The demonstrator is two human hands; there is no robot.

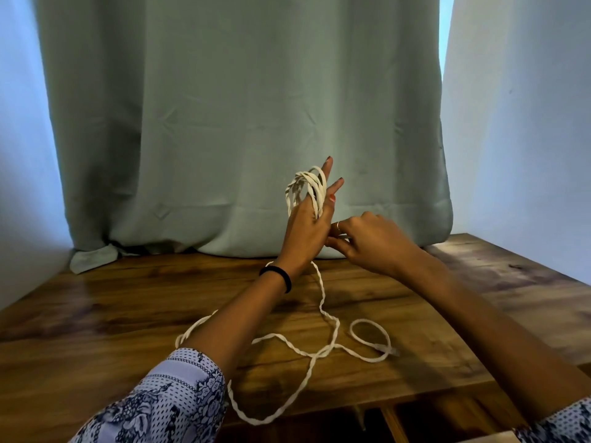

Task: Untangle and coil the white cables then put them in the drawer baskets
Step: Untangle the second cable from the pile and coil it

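Note:
A white twisted cable (321,302) runs from my raised left hand (308,225) down onto the wooden tabletop (128,302). Several loops of it are wound around the straight, upright fingers of that hand as a coil (307,187). My right hand (367,243) is just to the right of the left palm, fingers curled, pinching the cable close to the coil. The loose length lies in crossing loops on the table, passes under my left forearm and hangs over the front edge. Its plug end (388,349) lies at the right of a small loop.
A green curtain (240,107) hangs at the back and touches the tabletop. White walls stand left and right. Below the front edge an open drawer (399,420) with wooden dividers shows partly.

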